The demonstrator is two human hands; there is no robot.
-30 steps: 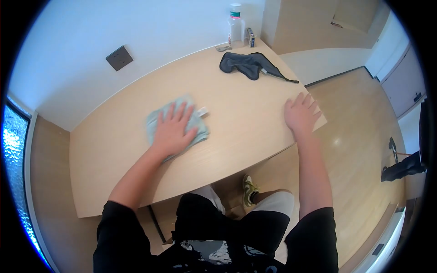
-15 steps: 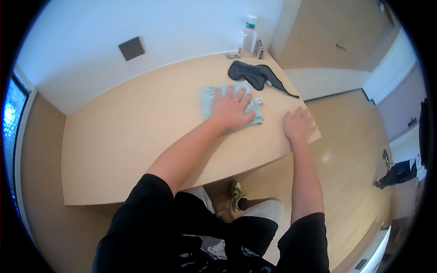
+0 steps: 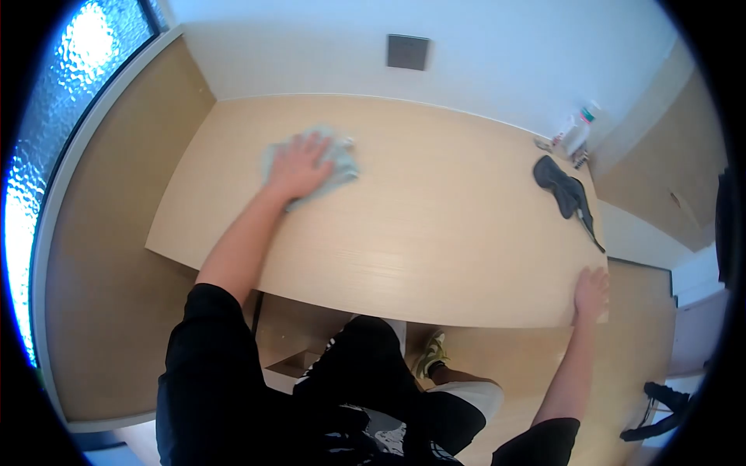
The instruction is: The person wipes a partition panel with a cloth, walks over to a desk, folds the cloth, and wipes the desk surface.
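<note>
My left hand (image 3: 298,165) lies flat with its fingers spread on a pale green cloth (image 3: 342,165), pressing it against the light wooden tabletop (image 3: 420,217). The cloth is bunched and slightly blurred, its middle hidden under my palm. Far to the right, my right hand (image 3: 592,293) rests with its fingers stretched out on the table's front right corner. It holds nothing. Beyond that hand, a dark grey eye mask (image 3: 561,189) lies along the right edge, its strap trailing toward my fingers.
A clear plastic bottle (image 3: 575,132) stands in the back right corner, with small items beside it. A dark square plate (image 3: 408,52) is on the wall. A wooden panel (image 3: 124,217) and a bright textured window (image 3: 85,62) bound the left side. My legs are below the front edge.
My left hand has slid the cloth leftward across the table, away from the eye mask. My view has turned left. My right hand stays at the right corner.
</note>
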